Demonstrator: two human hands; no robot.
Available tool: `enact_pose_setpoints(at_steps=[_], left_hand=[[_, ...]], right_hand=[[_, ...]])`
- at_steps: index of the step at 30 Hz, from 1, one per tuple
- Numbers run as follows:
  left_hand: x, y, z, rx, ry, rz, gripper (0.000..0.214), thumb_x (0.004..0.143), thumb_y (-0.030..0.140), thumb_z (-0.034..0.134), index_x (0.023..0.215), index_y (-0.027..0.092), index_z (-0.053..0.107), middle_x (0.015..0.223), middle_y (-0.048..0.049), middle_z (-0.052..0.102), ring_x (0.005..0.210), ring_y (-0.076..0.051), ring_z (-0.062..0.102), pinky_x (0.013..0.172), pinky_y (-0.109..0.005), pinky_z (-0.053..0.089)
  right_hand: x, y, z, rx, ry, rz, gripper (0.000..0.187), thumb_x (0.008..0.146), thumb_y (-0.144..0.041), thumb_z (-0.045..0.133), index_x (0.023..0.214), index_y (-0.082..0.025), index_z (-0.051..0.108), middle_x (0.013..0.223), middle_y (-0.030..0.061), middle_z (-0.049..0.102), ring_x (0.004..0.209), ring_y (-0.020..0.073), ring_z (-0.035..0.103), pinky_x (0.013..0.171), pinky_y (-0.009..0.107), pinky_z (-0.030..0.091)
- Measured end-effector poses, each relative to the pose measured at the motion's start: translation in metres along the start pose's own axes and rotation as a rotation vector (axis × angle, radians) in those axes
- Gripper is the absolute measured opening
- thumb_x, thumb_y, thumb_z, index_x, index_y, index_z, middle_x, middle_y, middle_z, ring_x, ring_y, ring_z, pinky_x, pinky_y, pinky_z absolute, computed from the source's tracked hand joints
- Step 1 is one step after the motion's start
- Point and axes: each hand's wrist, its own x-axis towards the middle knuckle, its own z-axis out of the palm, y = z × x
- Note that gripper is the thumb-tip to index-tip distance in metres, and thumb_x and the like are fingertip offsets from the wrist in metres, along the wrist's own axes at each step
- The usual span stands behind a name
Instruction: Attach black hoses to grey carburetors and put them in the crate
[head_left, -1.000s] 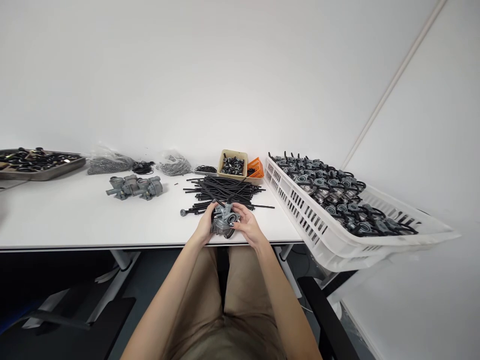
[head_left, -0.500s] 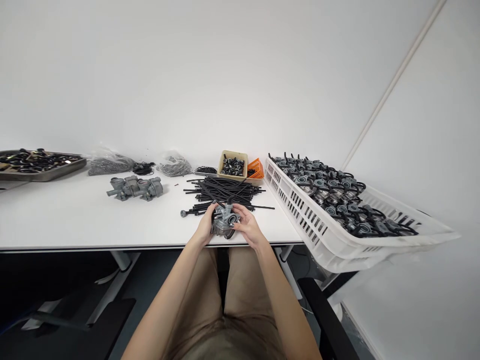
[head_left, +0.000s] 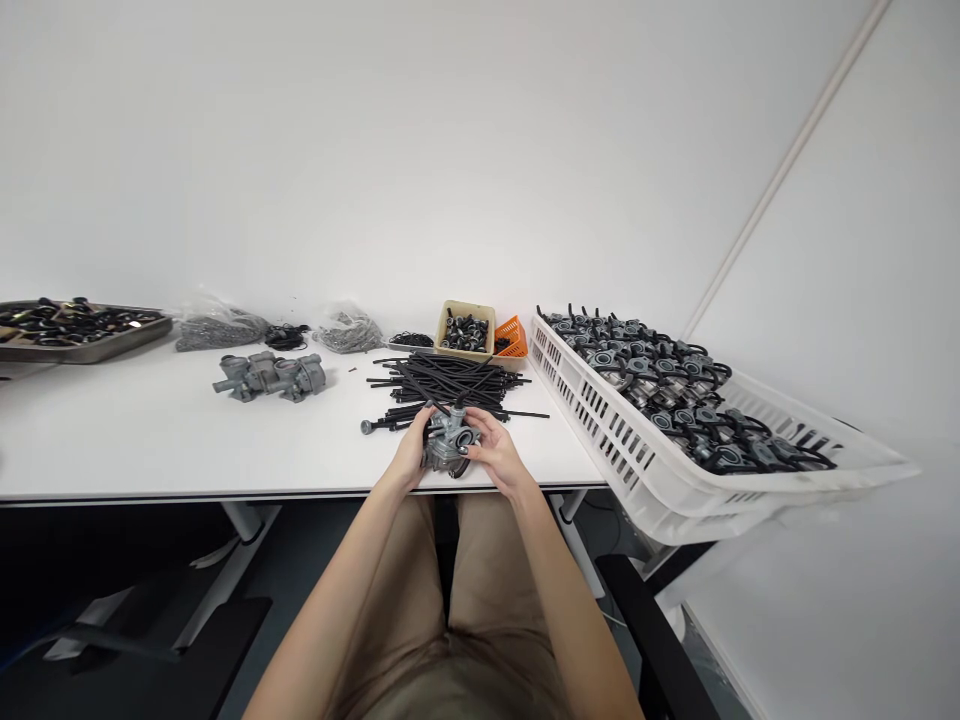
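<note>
Between my hands, close to the table's front edge, is a grey metal carburetor (head_left: 450, 440) with a round bore facing up and to the right. My left hand (head_left: 410, 450) grips its left side, the fingertips partly hidden behind it. On the other side my right hand (head_left: 495, 448) is closed on the body, thumb near the bore. Just beyond lies a pile of black rubber hoses (head_left: 450, 380). A small round cap-like part (head_left: 367, 427) rests at the pile's left end.
Several carburetors (head_left: 271, 376) stand at the left. A white plastic crate (head_left: 637, 470) full of carburetors with hoses is at the right. Along the wall are a cream bin (head_left: 448, 306), an orange basket (head_left: 513, 338), plastic bags of small parts (head_left: 349, 330) and a metal tray (head_left: 112, 346).
</note>
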Motion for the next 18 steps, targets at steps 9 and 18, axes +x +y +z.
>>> enact_pose_setpoints(at_steps=[9, 18], left_hand=[[0.0006, -0.0007, -0.0006, 0.023, -0.008, 0.018, 0.037, 0.070, 0.049, 0.071, 0.088, 0.016, 0.070, 0.085, -0.0026, 0.074, 0.076, -0.018, 0.066, 0.069, -0.025, 0.048], [0.0015, -0.0027, -0.0012, 0.055, -0.017, 0.036, 0.041, 0.067, 0.051, 0.072, 0.088, 0.016, 0.071, 0.087, -0.0044, 0.074, 0.077, -0.019, 0.065, 0.073, -0.027, 0.049]], right_hand=[[-0.0002, -0.0005, -0.0002, -0.020, 0.006, 0.001, 0.064, 0.051, -0.015, 0.088, 0.110, -0.028, 0.067, 0.117, 0.0032, 0.067, 0.118, 0.0229, 0.055, 0.102, 0.036, 0.044], [-0.0008, -0.0011, 0.0004, -0.027, 0.012, -0.003, 0.064, 0.051, -0.015, 0.087, 0.110, -0.027, 0.066, 0.116, 0.0037, 0.067, 0.118, 0.0233, 0.055, 0.103, 0.037, 0.043]])
